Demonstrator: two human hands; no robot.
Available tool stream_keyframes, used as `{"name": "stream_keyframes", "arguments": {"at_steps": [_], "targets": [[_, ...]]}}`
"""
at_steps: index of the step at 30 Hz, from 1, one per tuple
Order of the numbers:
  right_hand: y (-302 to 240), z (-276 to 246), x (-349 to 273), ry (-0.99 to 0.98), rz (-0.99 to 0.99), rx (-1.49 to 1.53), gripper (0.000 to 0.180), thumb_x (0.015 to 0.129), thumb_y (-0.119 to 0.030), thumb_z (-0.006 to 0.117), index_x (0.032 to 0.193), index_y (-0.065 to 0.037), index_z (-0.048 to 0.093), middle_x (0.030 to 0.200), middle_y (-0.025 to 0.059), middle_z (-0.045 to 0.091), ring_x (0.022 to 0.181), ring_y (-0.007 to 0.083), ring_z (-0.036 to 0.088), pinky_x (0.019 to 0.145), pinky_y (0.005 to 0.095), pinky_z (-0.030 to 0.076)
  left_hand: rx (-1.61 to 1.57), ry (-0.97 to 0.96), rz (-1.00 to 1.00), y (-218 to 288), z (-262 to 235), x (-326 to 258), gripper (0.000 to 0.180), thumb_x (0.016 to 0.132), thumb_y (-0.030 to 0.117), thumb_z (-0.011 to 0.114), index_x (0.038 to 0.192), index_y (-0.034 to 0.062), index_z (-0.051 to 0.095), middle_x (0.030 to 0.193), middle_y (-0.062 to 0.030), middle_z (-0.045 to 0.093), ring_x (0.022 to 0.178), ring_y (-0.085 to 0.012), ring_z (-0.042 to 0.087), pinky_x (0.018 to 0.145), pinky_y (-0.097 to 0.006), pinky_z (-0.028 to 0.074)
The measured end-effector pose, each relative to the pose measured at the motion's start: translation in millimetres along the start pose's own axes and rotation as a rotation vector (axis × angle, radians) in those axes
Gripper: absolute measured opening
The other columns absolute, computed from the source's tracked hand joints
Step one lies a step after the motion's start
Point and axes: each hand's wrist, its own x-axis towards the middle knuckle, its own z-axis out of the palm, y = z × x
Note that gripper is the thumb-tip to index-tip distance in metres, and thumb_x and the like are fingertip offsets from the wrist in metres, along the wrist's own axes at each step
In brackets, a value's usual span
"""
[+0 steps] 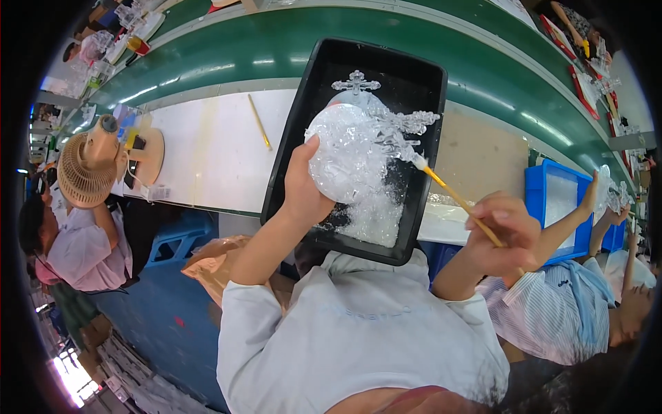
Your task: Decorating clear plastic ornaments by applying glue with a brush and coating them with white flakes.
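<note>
Over a black tray (284, 176), my left hand (305, 185) grips a clear plastic ornament (348, 155) by its round, whitish base. Ornate cross-shaped pieces stick out from the ornament's far and right sides. My right hand (502, 231) is closed around the yellow handle of a small brush (452, 192). The brush's pale tip meets the ornament's right side, near a branching clear piece; whether it touches is hard to tell. Shiny white grains (376, 221) lie heaped in the near part of the tray, below the ornament.
Another thin brush (259, 123) lies on the white tabletop left of the tray. A beige fan (89, 169) stands at the far left, beside a seated person. On the right is a blue bin (531, 196), where a co-worker's arms hold a clear piece. A green ledge (262, 52) runs behind.
</note>
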Motion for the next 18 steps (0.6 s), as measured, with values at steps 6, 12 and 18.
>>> {"name": "stream_keyframes", "arguments": {"at_steps": [6,12,18], "targets": [[3,39,3,-0.141,0.007,-0.241,0.030,0.103,-0.023,0.056,0.093,0.005,0.061,0.083,0.0216,0.068,0.059,0.0225,0.064,0.053,0.0305,0.054,0.079,0.010,0.030,-1,0,-3,0.071,0.095,0.040,0.039,0.156,0.0057,0.025,0.153,-0.0159,0.041,0.140,-0.0322,0.043,0.115,-0.047,0.035],[14,47,-2,-0.262,0.020,-0.243,0.022,0.102,-0.014,0.056,0.095,0.006,0.061,0.084,0.0197,0.069,0.062,0.0221,0.066,0.057,0.0305,0.055,0.110,0.010,0.092,-4,-1,-5,0.071,0.095,0.038,0.039,0.156,0.0055,0.023,0.153,-0.0159,0.040,0.140,-0.0316,0.042,0.115,-0.046,0.034],[15,53,-4,-0.224,0.055,-0.249,0.021,0.102,-0.013,0.055,0.096,0.007,0.060,0.082,0.0195,0.069,0.063,0.0198,0.065,0.058,0.0287,0.054,0.122,0.011,0.103,-2,0,-6,0.072,0.095,0.039,0.039,0.157,0.0050,0.022,0.153,-0.0163,0.041,0.140,-0.0323,0.043,0.115,-0.046,0.035]]}}
